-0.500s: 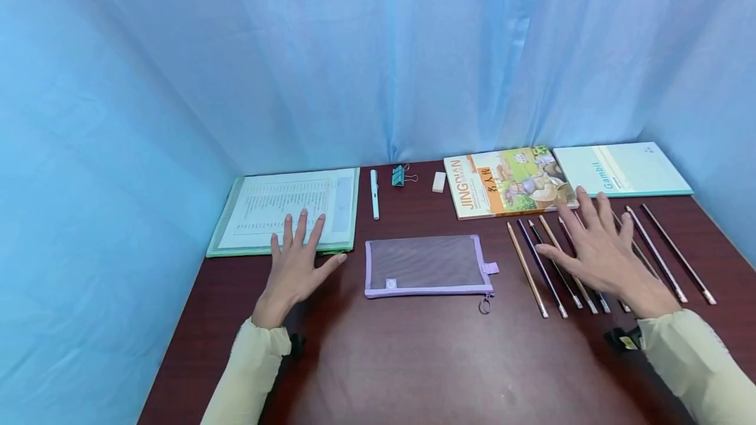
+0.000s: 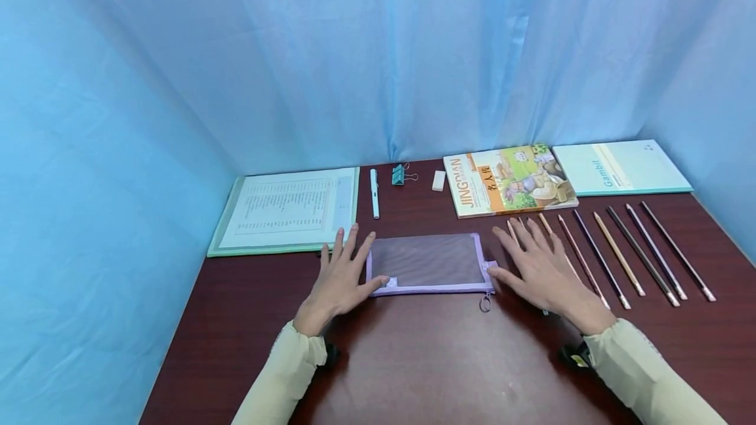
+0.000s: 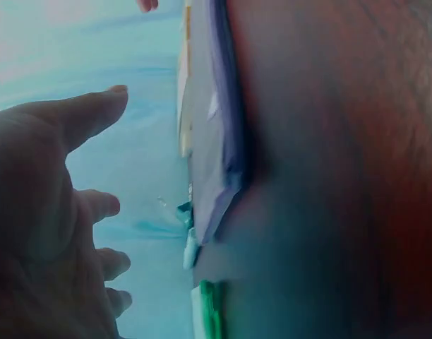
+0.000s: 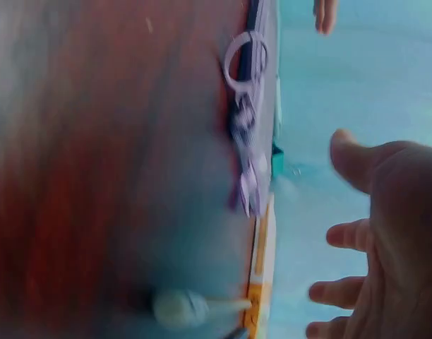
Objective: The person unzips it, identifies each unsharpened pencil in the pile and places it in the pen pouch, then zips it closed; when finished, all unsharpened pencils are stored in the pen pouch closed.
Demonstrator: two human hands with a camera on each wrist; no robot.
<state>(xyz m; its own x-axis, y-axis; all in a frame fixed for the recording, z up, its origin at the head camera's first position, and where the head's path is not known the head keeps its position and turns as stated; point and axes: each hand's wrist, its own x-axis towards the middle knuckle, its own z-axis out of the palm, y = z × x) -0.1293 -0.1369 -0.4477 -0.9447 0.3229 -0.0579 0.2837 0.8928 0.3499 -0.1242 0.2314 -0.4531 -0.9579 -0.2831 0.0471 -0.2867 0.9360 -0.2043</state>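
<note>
A flat purple mesh zip pouch (image 2: 428, 261) lies on the table between my two hands. My left hand (image 2: 342, 284) is held over its left end, fingers spread and holding nothing. Over the pouch's right tab is the thumb side of my right hand (image 2: 546, 277), also spread and holding nothing. The right hand covers part of the nearest pencils; several more pencils (image 2: 619, 254) lie side by side to its right. Both wrist views show the fingers raised above the tabletop, apart from the pouch. A zipper ring (image 4: 229, 63) hangs at the pouch's near right corner.
At the back left lies a green-edged folder (image 2: 283, 208) with a printed sheet. Behind the pouch are a pale blue pen (image 2: 375, 194), a teal binder clip (image 2: 398, 176) and a white eraser (image 2: 439, 181). Two books (image 2: 514, 182) lie back right. Blue curtains (image 2: 354, 71) enclose the table.
Both hands have moved inward toward the pouch, the left going right and the right going left. More of the pencils on the right now show. The pouch has stayed in place.
</note>
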